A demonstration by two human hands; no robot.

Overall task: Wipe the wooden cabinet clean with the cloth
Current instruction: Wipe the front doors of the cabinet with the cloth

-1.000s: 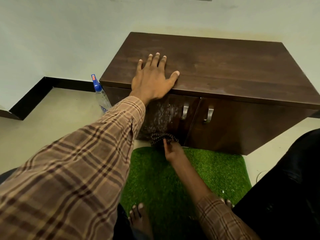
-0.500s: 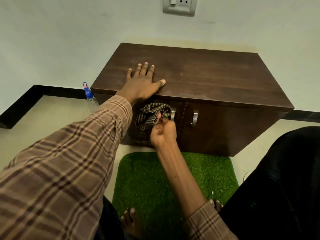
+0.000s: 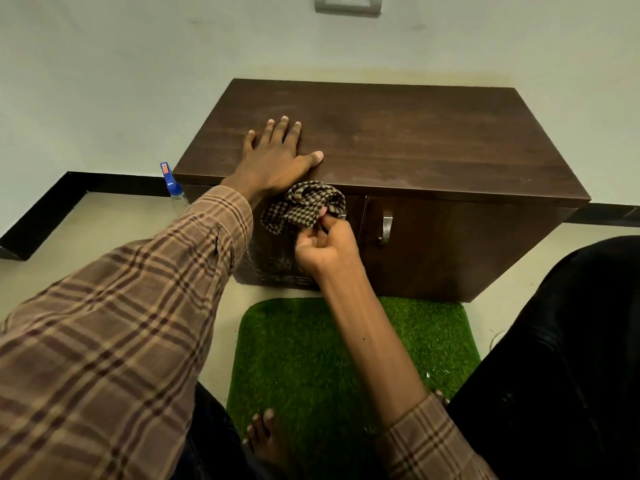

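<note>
A low dark wooden cabinet (image 3: pixel 415 143) with two front doors stands against the wall. My left hand (image 3: pixel 277 157) lies flat with spread fingers on the left part of its top, near the front edge. My right hand (image 3: pixel 325 247) pinches a crumpled brown checked cloth (image 3: pixel 304 206) and holds it against the upper part of the left door, just under the top's edge. The cloth covers most of the left door's handle. Pale smears show on the left door below the cloth.
A spray bottle (image 3: pixel 171 183) with a blue cap stands on the floor at the cabinet's left side. A green grass-like mat (image 3: pixel 301 358) lies before the cabinet, with bare toes on it. The right door's metal handle (image 3: pixel 386 228) is uncovered. A wall socket (image 3: pixel 348 3) sits above.
My right hand has lifted the cloth from the bottom of the left door up to its top edge. My left hand has stayed flat on the cabinet top.
</note>
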